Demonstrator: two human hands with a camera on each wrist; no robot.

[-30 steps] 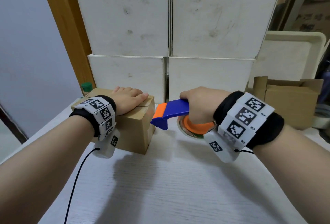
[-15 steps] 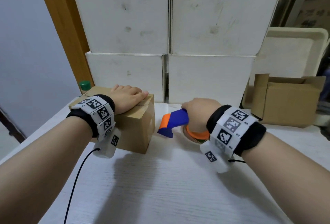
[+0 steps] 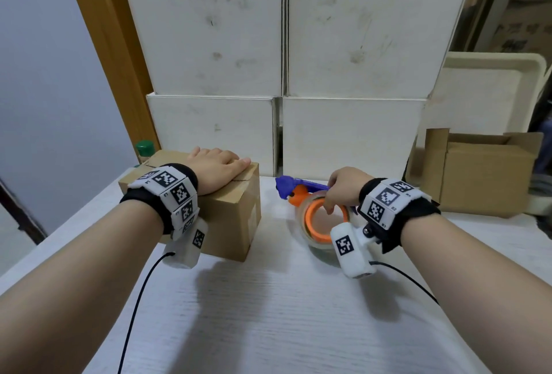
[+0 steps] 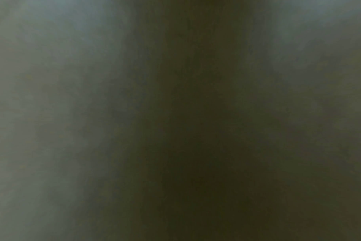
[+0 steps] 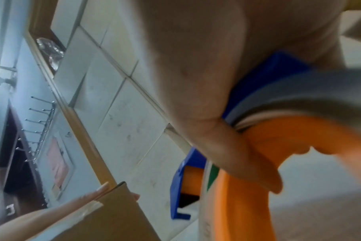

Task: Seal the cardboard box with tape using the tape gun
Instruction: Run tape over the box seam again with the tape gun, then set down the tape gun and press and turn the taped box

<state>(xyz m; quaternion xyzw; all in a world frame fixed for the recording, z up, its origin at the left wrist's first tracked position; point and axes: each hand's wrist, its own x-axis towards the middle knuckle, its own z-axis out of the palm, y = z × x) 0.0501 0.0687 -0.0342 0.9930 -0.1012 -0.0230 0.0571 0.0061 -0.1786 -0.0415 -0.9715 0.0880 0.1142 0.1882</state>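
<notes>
The left hand (image 3: 215,168) lies flat with straight fingers on top of the cardboard box (image 3: 230,218), pinning it to the bench (image 3: 268,314). The right hand (image 3: 343,188) curls around the tape gun (image 3: 301,191), which lies on the bench just right of the box, apart from it, its orange-cored roll on its side. A tape strip seems to run along the top seam already, so the sealing looks done or nearly so; whether the sides are taped I cannot tell

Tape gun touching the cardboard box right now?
Apart. Head view shows bare white table between the tape gun and the cardboard box.
</notes>
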